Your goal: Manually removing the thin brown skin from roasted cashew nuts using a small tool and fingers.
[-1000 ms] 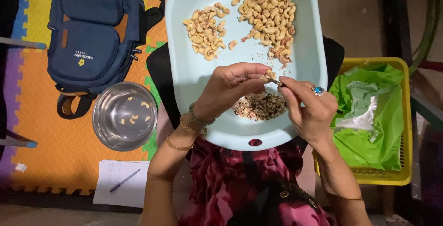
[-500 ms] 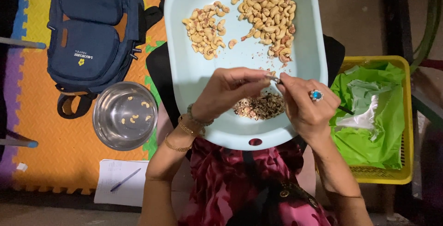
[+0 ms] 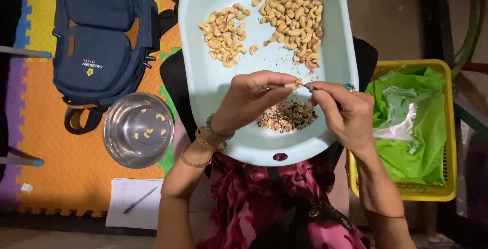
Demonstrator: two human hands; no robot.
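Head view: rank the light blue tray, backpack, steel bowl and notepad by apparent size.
1. Light blue tray, though it lies nearer the camera, on the lap.
2. Backpack.
3. Steel bowl.
4. Notepad, partly hidden by the left arm, so this rank is unsure.

I see the tray [image 3: 203, 83] on the lap, in the middle of the view. Two heaps of nuts lie at its far end, the small heap [image 3: 224, 36] left of the big heap [image 3: 294, 20]. The husks [image 3: 286, 116] lie at its near end. My left hand [image 3: 249, 99] and right hand [image 3: 341, 110] meet above the husks, with one nut [image 3: 291, 83] between their fingertips. Left of the tray, on the mat [image 3: 46, 162], sits the bowl [image 3: 138, 130] with a few nuts in it. The bag [image 3: 99, 40] lies behind the bowl, the paper [image 3: 122, 206] before it, the pen [image 3: 139, 200] on the paper. Right of the tray stands the basket [image 3: 442, 178], with a plastic sheet [image 3: 414, 127] in it.
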